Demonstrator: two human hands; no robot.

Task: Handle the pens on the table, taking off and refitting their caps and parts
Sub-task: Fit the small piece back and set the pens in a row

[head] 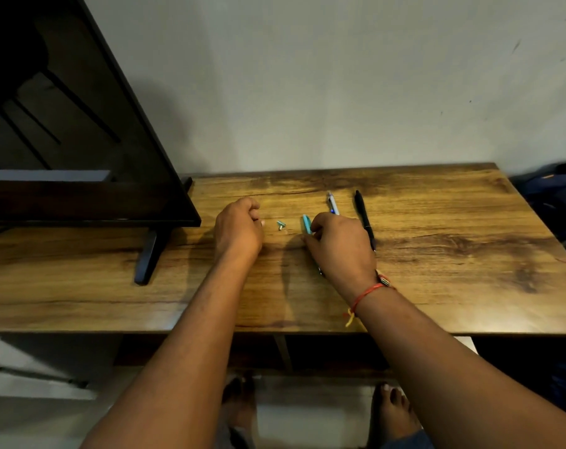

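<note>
The brown wood tabletop (453, 254) sits vs. a pale wall (307, 76), w/ a black screen (80, 124) on its left side. Near the middle, the right hand (340, 247) pinches a teal pen (306, 223), & a small teal part (280, 225) lies betw. it & the left hand (239, 228), whose fingers are curled; can't tell if it holds anything. A white pen (333, 204) & a black pen (364, 218) lie side by side nearer the back edge.
</note>
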